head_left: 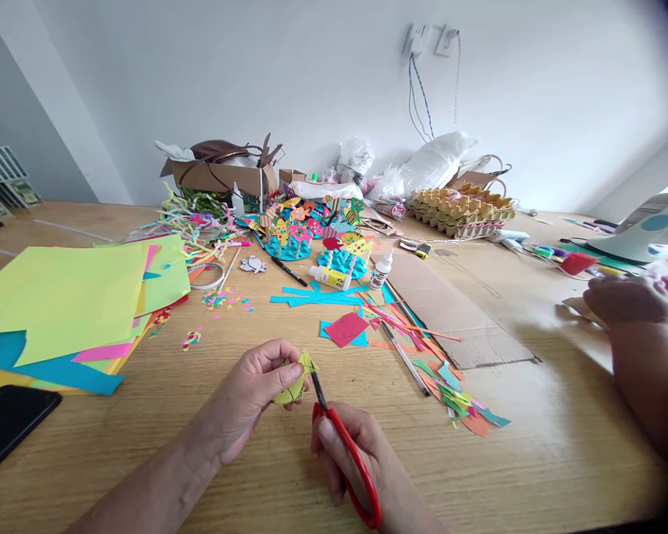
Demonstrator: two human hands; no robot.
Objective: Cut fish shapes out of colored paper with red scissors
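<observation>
My left hand (259, 389) pinches a small yellow-green paper piece (292, 387) between thumb and fingers, above the near middle of the table. Drawn lines show on the paper. My right hand (348, 449) grips red-handled scissors (357, 463), whose dark blades meet the paper's right edge. How far the blades are parted is hard to make out. Beyond my hands, a red paper piece (346, 329) lies over blue paper. Blue strips (317, 296), a glue bottle lying on its side (330, 278) and an upright white glue bottle (381, 271) are farther back.
Coloured sheets (61, 297) and a black phone (14, 423) lie left. Right of centre are a pen (406, 360), paper scraps (462, 404) and cardboard (456, 319). Paper fish models (289, 248) and egg cartons (459, 211) stand behind. Another person's hands (632, 300) are at right.
</observation>
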